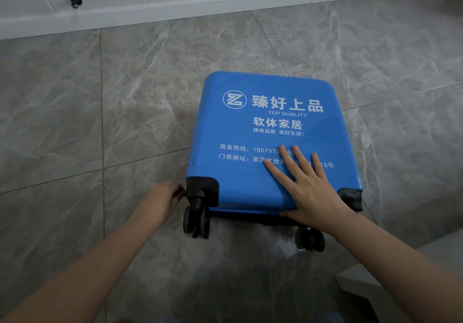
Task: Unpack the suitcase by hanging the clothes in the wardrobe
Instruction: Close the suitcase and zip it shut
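Nearest, the right hand (308, 187) lies flat with straight fingers on the blue suitcase (265, 132), likely steadying it. At its wheeled corner the left hand (162, 201) curls, seemingly pinching a zipper pull. The closed suitcase lies on the floor (100, 109), short of the white baseboard (175, 9).

A blue suitcase (265, 132) lies flat and closed on the gray tile floor (100, 97), with white writing on top. Its black wheels (196, 220) point toward the person. The right hand (307, 184) lies flat on the lid with its fingers spread out. The left hand (162, 199) is curled at the suitcase's near left corner, just beside a wheel. A white baseboard (175, 9) runs along the wall behind.
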Demonstrator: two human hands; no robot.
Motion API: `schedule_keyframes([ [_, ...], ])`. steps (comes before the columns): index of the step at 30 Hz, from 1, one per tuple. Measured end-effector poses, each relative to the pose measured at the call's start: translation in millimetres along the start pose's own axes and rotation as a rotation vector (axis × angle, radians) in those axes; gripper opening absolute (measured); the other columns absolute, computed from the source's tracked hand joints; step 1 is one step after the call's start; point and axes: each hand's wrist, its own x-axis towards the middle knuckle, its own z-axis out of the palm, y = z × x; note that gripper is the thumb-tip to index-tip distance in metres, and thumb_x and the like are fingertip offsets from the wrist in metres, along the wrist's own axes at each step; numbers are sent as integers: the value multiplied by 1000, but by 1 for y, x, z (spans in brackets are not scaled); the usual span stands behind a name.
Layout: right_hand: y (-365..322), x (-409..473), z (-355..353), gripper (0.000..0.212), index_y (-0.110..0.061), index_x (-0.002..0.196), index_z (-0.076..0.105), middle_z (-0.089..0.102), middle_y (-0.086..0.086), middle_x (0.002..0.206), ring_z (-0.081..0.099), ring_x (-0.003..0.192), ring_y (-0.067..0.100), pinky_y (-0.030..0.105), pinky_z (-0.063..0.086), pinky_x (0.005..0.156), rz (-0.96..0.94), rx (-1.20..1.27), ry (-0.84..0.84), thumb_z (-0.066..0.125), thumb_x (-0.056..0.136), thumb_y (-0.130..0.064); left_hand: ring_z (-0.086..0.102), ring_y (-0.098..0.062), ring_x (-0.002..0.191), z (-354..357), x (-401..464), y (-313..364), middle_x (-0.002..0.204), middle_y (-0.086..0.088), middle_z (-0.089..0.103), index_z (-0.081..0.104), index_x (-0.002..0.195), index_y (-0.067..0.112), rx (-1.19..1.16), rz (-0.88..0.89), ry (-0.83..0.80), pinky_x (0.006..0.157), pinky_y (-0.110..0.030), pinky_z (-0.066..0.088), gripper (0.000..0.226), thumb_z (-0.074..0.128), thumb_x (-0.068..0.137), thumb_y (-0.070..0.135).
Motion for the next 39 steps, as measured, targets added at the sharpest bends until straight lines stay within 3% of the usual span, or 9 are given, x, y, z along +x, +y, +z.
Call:
schedule_keyframes([
  [6, 0, 0, -1, 129, -30, 157, -5, 2, 14, 164, 6, 150, 42, 67, 18, 114, 5, -13, -8, 75, 63, -67, 55, -16, 77, 4, 0, -1, 91, -13, 67, 69, 97, 2, 26, -2, 14, 63, -21, 30, 19, 57, 96, 16],
  [11, -1, 1, -2, 129, -29, 157, -4, 3, 14, 164, 7, 149, 42, 67, 18, 114, 7, -16, -7, 76, 63, -66, 61, -23, 81, 7, -2, -5, 91, -10, 66, 65, 105, 7, 78, -9, -17, 64, -28, 39, 21, 52, 98, 22],
  [17, -4, 0, -3, 129, -29, 157, -5, 3, 14, 164, 7, 149, 42, 67, 18, 114, 9, -22, -13, 76, 63, -66, 61, -20, 80, 3, -3, -9, 91, -4, 65, 63, 109, 14, 156, 17, -63, 69, -38, 53, 26, 45, 99, 30],
  [21, -7, -1, -4, 129, -28, 157, -2, 7, 15, 164, 10, 149, 44, 68, 20, 113, 24, -26, -1, 77, 62, -66, 61, -19, 80, -13, 7, -13, 90, -2, 63, 65, 109, 19, 318, 117, -69, 65, -32, 50, 29, 44, 99, 36],
  [26, -22, 9, -5, 128, -29, 157, -4, 7, 17, 163, 10, 148, 46, 69, 20, 112, 60, -12, 15, 75, 64, -67, 61, -24, 78, -24, 20, -19, 86, -4, 59, 66, 104, 16, 391, 83, -22, 62, -34, 48, 26, 46, 98, 32],
  [29, -30, 16, -5, 128, -28, 157, 0, 11, 18, 163, 13, 147, 46, 69, 22, 110, 75, -4, 32, 76, 62, -67, 60, -25, 81, -21, 20, -22, 87, -4, 56, 65, 106, 14, 344, -11, -18, 60, -33, 42, 25, 46, 99, 29],
  [32, -31, 18, -5, 128, -28, 157, 2, 14, 18, 162, 17, 146, 47, 68, 25, 109, 78, -19, 32, 76, 61, -68, 58, -25, 80, -15, 15, -22, 85, -1, 49, 65, 106, 12, 221, -42, -13, 67, -37, 47, 23, 48, 99, 24],
  [36, -31, 18, -6, 128, -29, 157, 4, 18, 18, 161, 22, 145, 46, 67, 28, 108, 81, -31, 34, 76, 59, -69, 57, -21, 76, -7, 0, -25, 85, -2, 55, 67, 110, 13, 84, -39, 6, 65, -37, 46, 20, 54, 95, 13],
  [39, -32, 19, -6, 128, -28, 157, 7, 21, 19, 160, 24, 143, 47, 67, 30, 106, 80, -36, 32, 78, 58, -69, 58, -14, 74, 8, -25, -21, 83, 2, 60, 65, 99, 18, -102, -113, 12, 64, -29, 46, 17, 57, 91, 6],
])
